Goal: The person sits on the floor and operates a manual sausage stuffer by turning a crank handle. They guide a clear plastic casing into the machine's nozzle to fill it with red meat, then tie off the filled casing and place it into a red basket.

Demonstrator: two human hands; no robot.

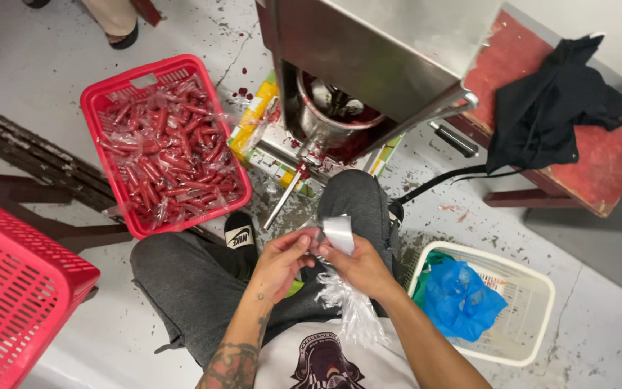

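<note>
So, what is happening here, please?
A seated person holds a bunch of clear plastic sleeves in the right hand, while the left hand pulls one open at the top. In front stands a metal filling machine with a spout, stained red. The red basket on the left holds many filled red tubes. A white basket on the right holds a blue bag.

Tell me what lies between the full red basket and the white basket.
In the head view, the person's knee and both hands, left hand and right hand, holding a clear plastic sleeve, sit between the red basket and the white basket.
</note>
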